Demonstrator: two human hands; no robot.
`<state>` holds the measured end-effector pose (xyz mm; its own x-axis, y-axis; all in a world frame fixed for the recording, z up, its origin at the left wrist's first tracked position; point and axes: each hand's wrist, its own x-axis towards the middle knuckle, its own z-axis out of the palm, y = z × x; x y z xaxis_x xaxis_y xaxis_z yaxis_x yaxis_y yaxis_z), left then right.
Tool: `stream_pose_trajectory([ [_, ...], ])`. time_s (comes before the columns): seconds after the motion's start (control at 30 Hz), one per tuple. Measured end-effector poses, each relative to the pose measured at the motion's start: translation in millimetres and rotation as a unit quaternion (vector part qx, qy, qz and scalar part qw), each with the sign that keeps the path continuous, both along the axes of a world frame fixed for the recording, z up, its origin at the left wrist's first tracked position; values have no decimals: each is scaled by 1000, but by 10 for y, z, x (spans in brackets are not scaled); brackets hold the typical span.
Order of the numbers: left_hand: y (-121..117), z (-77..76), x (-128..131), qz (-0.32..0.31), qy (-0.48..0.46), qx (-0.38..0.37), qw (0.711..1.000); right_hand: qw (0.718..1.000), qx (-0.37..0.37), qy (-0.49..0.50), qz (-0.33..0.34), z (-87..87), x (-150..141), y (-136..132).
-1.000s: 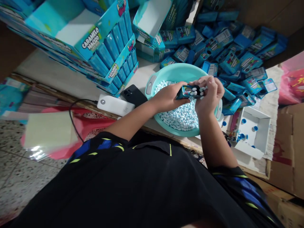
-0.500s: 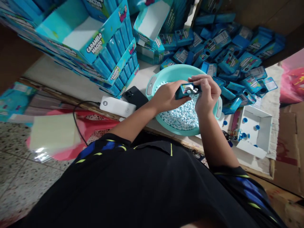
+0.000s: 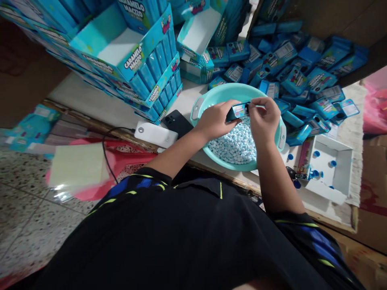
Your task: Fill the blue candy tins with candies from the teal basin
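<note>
My left hand (image 3: 216, 119) is wrapped round a small blue candy box (image 3: 240, 110), held above a turquoise tub. My right hand (image 3: 264, 119) is closed at the box's right end, its thumb and fingertips pinching the edge by the end flap. The printed flap lies across the box's end, and a dark gap shows at its right side. Underneath, the tub (image 3: 208, 158) holds a heap of small pale blue and white candies (image 3: 232, 146).
Display cartons (image 3: 133, 60) of candy boxes are stacked at the left. Loose blue boxes (image 3: 296, 80) are piled behind and right of the tub. A white tray (image 3: 338, 169) with blue caps lies right; a power bank (image 3: 155, 135) and a phone (image 3: 177, 123) lie left.
The box's end stood open with white candies showing; the flap now covers them. My right fingers have moved from cupping the box's side to pinching its end.
</note>
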<state>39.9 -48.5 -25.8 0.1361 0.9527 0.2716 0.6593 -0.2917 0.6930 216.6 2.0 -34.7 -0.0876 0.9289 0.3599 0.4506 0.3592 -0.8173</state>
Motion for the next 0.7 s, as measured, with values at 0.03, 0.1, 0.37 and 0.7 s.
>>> stream_pose_trajectory([
  [0.03,3,-1,1,2,2,-3,1000,1000,-4,-10,-5,9,0,-3],
  [0.1,8,-3,-1,10,5,-13,1000,1000,-14,-21,-5,40,-8,-15],
  [0.37,54,-64,-44,49,-38,4,998,983,-150,-94,37,11,14,40],
  [0.7,154,-185,-109,49,-34,-6,998,826,-182,-503,181,42,52,-243],
])
